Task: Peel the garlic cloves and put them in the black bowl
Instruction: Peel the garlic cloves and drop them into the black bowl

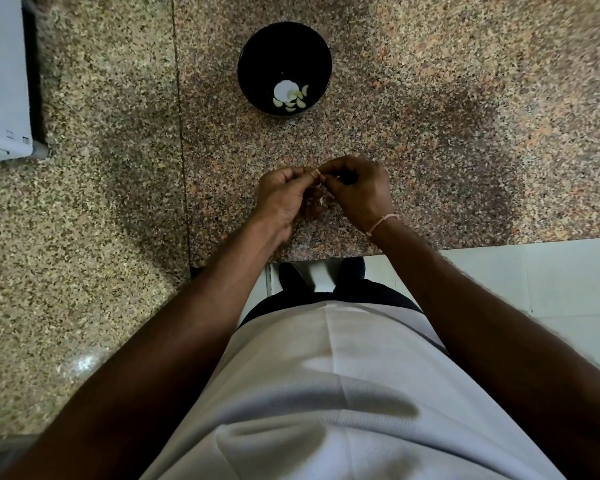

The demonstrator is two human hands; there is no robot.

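Garlic cloves point(293, 100), pale crescents, glossy black bowl point(257, 64)

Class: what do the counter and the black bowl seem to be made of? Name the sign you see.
Counter: polished granite-like stone, by its speckled grain and a seam. Bowl: glossy black, perhaps ceramic or plastic; the look leaves it open.

The counter point(430, 116) is speckled granite, pink, tan and black at the centre and at 3 o'clock, paler beige-and-black at 9 o'clock beyond a dark seam. The bowl point(257, 57) at 12 o'clock is black, with pale cream cloves point(293, 102) and a bright white glare inside. At 10 o'clock sits a pale blue-grey box point(0, 81). The shirt point(326, 393) at 6 o'clock is pale lilac-white. A pink band point(380, 223) circles the right wrist. The floor point(551, 271) at 4 o'clock is white tile.
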